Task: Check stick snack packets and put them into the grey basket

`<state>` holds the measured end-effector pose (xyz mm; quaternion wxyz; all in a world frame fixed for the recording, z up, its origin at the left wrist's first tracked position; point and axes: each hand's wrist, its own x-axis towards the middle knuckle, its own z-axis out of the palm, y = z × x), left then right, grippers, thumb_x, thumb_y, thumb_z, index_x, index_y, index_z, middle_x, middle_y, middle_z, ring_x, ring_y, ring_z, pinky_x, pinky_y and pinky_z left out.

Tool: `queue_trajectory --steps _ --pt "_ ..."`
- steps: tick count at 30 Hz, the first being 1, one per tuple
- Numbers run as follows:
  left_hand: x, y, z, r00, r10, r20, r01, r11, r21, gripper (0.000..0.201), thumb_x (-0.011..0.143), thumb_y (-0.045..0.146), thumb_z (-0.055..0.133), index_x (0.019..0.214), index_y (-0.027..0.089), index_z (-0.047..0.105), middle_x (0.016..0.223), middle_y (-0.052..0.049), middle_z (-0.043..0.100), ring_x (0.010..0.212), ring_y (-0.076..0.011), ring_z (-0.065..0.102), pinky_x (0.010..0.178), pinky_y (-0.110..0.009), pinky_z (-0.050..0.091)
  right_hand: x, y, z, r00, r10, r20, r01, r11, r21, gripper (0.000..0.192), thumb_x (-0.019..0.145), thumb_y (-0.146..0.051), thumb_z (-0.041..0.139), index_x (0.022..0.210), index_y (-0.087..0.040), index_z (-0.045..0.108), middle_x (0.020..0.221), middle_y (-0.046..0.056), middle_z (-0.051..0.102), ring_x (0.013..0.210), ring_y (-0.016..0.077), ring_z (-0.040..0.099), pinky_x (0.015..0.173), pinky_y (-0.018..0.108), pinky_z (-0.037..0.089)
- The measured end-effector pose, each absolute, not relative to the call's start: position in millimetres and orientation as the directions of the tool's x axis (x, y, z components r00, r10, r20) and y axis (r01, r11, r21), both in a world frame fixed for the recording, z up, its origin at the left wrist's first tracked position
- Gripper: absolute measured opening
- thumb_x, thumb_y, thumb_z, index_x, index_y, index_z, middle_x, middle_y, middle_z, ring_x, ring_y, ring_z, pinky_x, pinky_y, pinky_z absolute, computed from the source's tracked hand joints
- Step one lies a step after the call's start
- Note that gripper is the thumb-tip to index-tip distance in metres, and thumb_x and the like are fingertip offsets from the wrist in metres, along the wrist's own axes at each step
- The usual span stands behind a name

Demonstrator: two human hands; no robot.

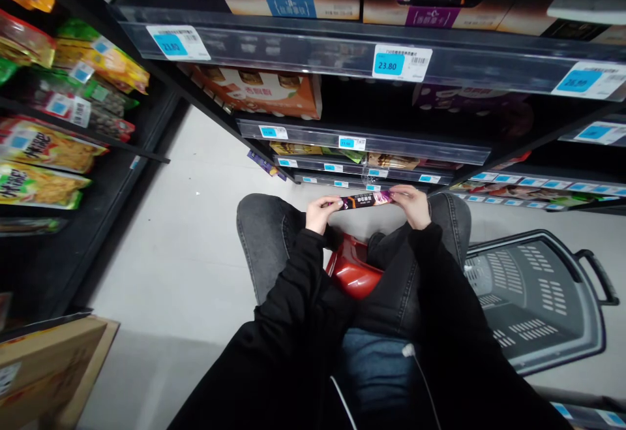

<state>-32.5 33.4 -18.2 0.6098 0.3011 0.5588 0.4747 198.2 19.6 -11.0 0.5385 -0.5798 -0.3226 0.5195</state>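
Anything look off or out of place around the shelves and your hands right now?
Nothing stands out. Both hands, left hand and right hand, hold the purple snack bar level by its ends. The grey basket sits upright on the floor; nothing looks spilled.

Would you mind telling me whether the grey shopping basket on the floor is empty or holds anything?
Empty: the grey shopping basket shows only its bare perforated walls and bottom, with nothing lying inside the part in view.
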Motion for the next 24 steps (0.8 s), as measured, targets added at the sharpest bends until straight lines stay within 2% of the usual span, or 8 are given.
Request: queue_trajectory --steps 2,4,9,12,14,17,20,24 --pt "-35.0 33.9 -18.1 -0.083 0.924 -0.372 -0.104 0.364 0.926 0.038 0.044 0.014 0.078 0.08 0.014 0.068 0.087 -0.006 0.068 0.075 -0.0149 0.059 0.076 -0.028 0.046 198.9 20.3 -13.1 0.27 0.922 -0.278 -0.174 -0.237 -0.956 0.035 0.052 -0.023 0.074 0.086 -0.019 0.068 0.088 0.002 0.065 0.071 0.0113 0.059 0.074 0.03 0.049" --pt "-37.1 34.1 -17.1 -0.03 0.917 -0.398 -0.041 0.396 0.917 0.047 0.043 0.012 0.078 0.089 0.014 0.068 0.091 -0.008 0.068 0.077 -0.0163 0.06 0.078 -0.03 0.046 199.4 20.3 -12.8 0.268 0.905 -0.33 -0.218 -0.277 -0.936 0.042 0.051 -0.021 0.074 0.092 -0.019 0.066 0.084 0.001 0.066 0.068 0.011 0.059 0.071 0.03 0.05" --pt "-37.4 31.2 -14.8 0.215 0.818 -0.533 0.062 0.533 0.844 0.039 0.04 0.016 0.08 0.077 0.012 0.07 0.074 -0.008 0.069 0.072 -0.0209 0.063 0.074 -0.033 0.049 201.2 19.2 -8.3 0.192 0.892 -0.411 -0.275 -0.353 -0.894 0.031 0.055 -0.028 0.072 0.084 -0.018 0.064 0.068 -0.002 0.063 0.061 0.0112 0.059 0.056 0.025 0.05" --pt "-36.1 30.4 -4.5 0.197 0.843 -0.5 0.077 0.495 0.865 0.038 0.042 0.019 0.08 0.078 0.012 0.071 0.072 -0.006 0.069 0.069 -0.0196 0.063 0.07 -0.031 0.05 202.5 18.9 -9.5 0.205 0.881 -0.425 -0.342 -0.343 -0.875 0.028 0.055 -0.027 0.073 0.079 -0.018 0.062 0.062 -0.004 0.061 0.058 0.0108 0.059 0.053 0.024 0.05" --pt "-34.8 31.4 12.8 0.056 0.918 -0.391 0.042 0.389 0.92 0.036 0.049 0.023 0.077 0.083 0.013 0.071 0.075 -0.005 0.07 0.069 -0.0176 0.063 0.07 -0.029 0.05 200.9 18.5 -11.2 0.154 0.877 -0.456 -0.433 -0.355 -0.829 0.028 0.054 -0.026 0.074 0.077 -0.018 0.061 0.06 -0.005 0.06 0.058 0.0106 0.059 0.055 0.026 0.052" --pt "-30.3 33.1 55.1 -0.155 0.977 -0.148 0.047 0.157 0.987 0.028 0.06 0.028 0.072 0.084 0.014 0.07 0.081 -0.004 0.069 0.074 -0.0156 0.063 0.074 -0.026 0.049 191.3 16.4 -12.0 -0.024 0.889 -0.458 -0.501 -0.407 -0.764 0.027 0.055 -0.025 0.075 0.078 -0.018 0.061 0.059 -0.005 0.06 0.058 0.0088 0.059 0.061 0.026 0.053" --pt "-20.8 30.9 103.1 -0.215 0.975 0.06 0.201 -0.016 0.98 0.023 0.068 0.033 0.066 0.081 0.015 0.07 0.078 -0.002 0.069 0.074 -0.0149 0.063 0.075 -0.026 0.049 173.8 12.6 -9.7 -0.183 0.895 -0.407 -0.484 -0.442 -0.755 0.027 0.057 -0.025 0.075 0.079 -0.018 0.062 0.065 -0.004 0.064 0.063 0.009 0.062 0.067 0.027 0.054" --pt "-4.4 25.6 142.5 -0.136 0.958 0.254 0.414 -0.178 0.893 0.018 0.07 0.033 0.065 0.079 0.018 0.07 0.078 0.0 0.069 0.075 -0.0139 0.063 0.076 -0.023 0.048 151.9 4.7 -0.7 -0.287 0.896 -0.338 -0.444 -0.437 -0.782 0.023 0.058 -0.028 0.074 0.075 -0.017 0.062 0.073 -0.001 0.068 0.07 0.0129 0.065 0.073 0.033 0.055"
